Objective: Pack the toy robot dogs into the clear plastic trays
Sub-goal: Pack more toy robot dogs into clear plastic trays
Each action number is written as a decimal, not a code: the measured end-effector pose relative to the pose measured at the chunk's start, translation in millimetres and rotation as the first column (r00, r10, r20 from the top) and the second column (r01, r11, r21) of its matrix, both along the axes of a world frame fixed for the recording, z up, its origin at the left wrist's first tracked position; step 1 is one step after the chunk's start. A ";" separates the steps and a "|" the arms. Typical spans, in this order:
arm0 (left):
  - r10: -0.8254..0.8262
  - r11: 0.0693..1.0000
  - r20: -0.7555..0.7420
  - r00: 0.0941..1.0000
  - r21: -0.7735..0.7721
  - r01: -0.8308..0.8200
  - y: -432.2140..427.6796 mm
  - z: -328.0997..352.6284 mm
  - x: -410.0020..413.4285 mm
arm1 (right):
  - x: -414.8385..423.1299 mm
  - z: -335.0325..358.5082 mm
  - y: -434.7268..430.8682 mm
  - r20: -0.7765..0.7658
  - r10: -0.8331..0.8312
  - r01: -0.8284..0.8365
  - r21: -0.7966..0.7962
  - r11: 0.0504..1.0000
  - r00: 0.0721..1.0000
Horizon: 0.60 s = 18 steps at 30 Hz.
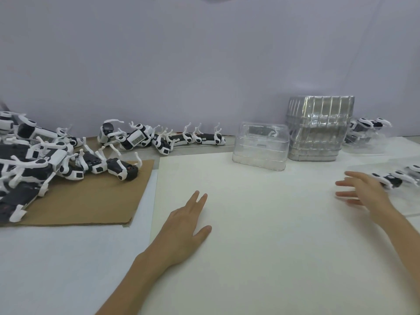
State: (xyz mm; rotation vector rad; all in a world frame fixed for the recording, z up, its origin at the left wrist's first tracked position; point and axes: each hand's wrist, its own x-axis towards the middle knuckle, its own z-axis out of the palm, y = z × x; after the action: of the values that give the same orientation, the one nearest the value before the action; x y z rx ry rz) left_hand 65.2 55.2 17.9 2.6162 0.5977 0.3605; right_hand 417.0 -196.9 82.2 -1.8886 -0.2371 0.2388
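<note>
Several black-and-white toy robot dogs [41, 164] lie heaped on a brown cardboard sheet [91, 201] at the left, and more dogs [159, 139] line the wall behind it. A single clear plastic tray [261, 146] stands upside down at the back, beside a tall stack of clear trays [318, 130]. My left hand [188, 226] rests flat on the cream sheet [261, 223], fingers straight, holding nothing. My right hand [361, 192] hovers with fingers spread, just left of a packed dog in a tray [395, 178] at the right edge; it holds nothing.
More packed dogs in clear trays [366, 130] sit at the far right by the wall. A pale grey wall [204, 64] closes the back of the table. White table surface [56, 258] shows at the lower left.
</note>
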 end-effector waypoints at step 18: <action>-0.015 0.996 -0.033 0.999 0.090 0.017 4.8 -5.5 2.1 | -39.5 12.8 152.8 0.648 0.436 -0.131 -0.463 0.876 0.624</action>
State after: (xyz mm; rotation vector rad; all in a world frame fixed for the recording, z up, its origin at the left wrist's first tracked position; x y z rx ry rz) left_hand 67.3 60.1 12.4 2.7165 0.5834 0.3490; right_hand 377.5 -44.1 94.9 -2.2438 -1.1454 -0.3270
